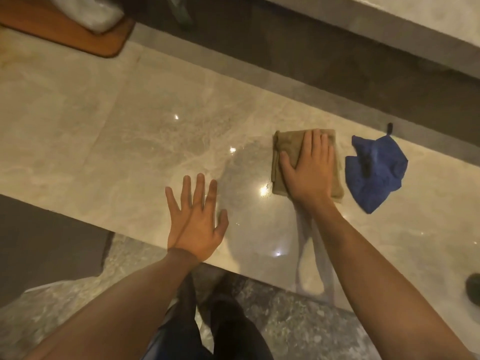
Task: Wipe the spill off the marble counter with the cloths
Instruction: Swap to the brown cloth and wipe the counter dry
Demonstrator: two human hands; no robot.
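Observation:
A folded tan cloth (284, 146) lies on the pale marble counter (104, 131). My right hand (309, 167) presses flat on top of it, fingers together and stretched out. A crumpled blue cloth (376, 172) with a small dark loop sits just right of the tan one, untouched. My left hand (194, 219) rests palm down on the bare marble near the front edge, fingers spread, holding nothing. A wet sheen (233, 167) shows on the stone between my two hands.
A wooden board (78, 37) with a white bag (88, 11) on it sits at the far left back. A dark recessed strip (311, 63) runs along the counter's back. A dark round object (474, 292) shows at the right edge. Speckled floor lies below the front edge.

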